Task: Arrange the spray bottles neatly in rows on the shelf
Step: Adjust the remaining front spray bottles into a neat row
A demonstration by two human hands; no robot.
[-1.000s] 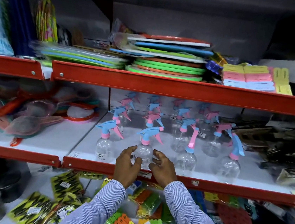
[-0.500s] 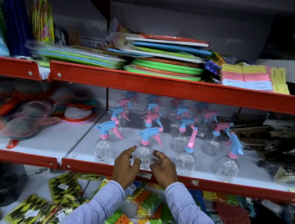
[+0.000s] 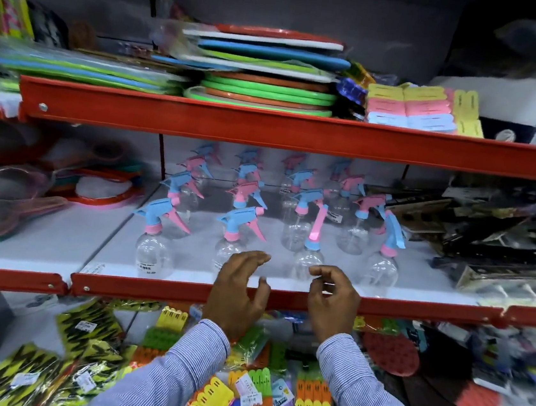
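Observation:
Several clear spray bottles with blue and pink trigger heads stand in rows on the white middle shelf (image 3: 114, 252). The front row holds a left bottle (image 3: 153, 251), a second bottle (image 3: 225, 248), a third bottle (image 3: 307, 260) with its pink trigger turned upward, and a right bottle (image 3: 382, 274). My left hand (image 3: 240, 286) is at the shelf's front edge, fingers spread against the second bottle's lower right side. My right hand (image 3: 332, 297) hovers just in front of the third bottle with its fingers loosely curled and apart, holding nothing.
A red shelf rail (image 3: 150, 289) runs along the front edge. Stacked round trays (image 3: 265, 94) and pastel packs (image 3: 410, 110) fill the upper shelf. Plastic sieves (image 3: 9, 206) lie to the left, dark packaged goods (image 3: 506, 236) to the right, colourful clip packs (image 3: 254, 401) below.
Both hands cupped the second front bottle before. My right hand has shifted right, in front of the third bottle, and my left hand has loosened. The view has moved closer.

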